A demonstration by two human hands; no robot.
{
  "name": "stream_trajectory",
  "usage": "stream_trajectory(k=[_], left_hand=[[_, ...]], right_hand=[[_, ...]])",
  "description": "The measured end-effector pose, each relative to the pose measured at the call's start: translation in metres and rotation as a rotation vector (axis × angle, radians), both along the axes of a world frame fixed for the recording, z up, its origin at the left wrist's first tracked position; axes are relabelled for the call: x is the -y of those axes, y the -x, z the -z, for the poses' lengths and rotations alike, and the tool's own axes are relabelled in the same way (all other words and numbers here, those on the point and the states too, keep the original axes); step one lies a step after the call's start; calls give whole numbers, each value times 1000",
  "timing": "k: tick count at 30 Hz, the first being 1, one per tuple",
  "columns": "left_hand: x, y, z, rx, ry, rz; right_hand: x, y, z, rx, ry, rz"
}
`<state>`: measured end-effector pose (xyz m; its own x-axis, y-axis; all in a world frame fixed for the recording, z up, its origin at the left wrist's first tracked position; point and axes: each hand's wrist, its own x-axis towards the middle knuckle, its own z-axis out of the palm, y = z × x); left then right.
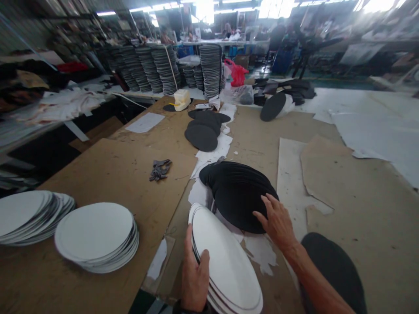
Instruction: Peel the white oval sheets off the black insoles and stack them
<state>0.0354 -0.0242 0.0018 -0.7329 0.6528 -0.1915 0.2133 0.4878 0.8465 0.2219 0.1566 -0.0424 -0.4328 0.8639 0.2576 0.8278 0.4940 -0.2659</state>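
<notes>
My left hand (195, 272) grips the left edge of a tilted stack of white oval sheets (225, 257), thumb on top and fingers along the side. Just beyond it lies a fanned pile of black oval pieces (240, 200). My right hand (276, 220) reaches over the right side of that pile, fingers spread, the tips at or on the top black piece; whether they press on it I cannot tell. A dark grey oval piece (334, 270) lies under my right forearm, partly hidden by it.
Two stacks of white ovals, the nearer (94, 231) and one at the left edge (22, 213), lie on the brown table. Grey ovals (203, 133) and a scrap bundle (160, 169) lie farther off. Tall oval stacks (211, 69) and a red bag (237, 73) stand at the back.
</notes>
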Motion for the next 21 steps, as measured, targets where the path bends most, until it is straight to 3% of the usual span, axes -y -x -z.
stream_trajectory(k=[6, 12, 16, 21], left_hand=[[0, 2, 5, 24, 5, -1], [-1, 1, 5, 31, 0, 10], [-3, 1, 0, 53, 34, 10], [-7, -1, -11, 39, 36, 46]], right_hand=[[-21, 2, 13, 203, -29, 46], [-41, 0, -4, 185, -10, 36], [-36, -6, -16, 27, 92, -65], [-5, -12, -31, -255, 241, -84]])
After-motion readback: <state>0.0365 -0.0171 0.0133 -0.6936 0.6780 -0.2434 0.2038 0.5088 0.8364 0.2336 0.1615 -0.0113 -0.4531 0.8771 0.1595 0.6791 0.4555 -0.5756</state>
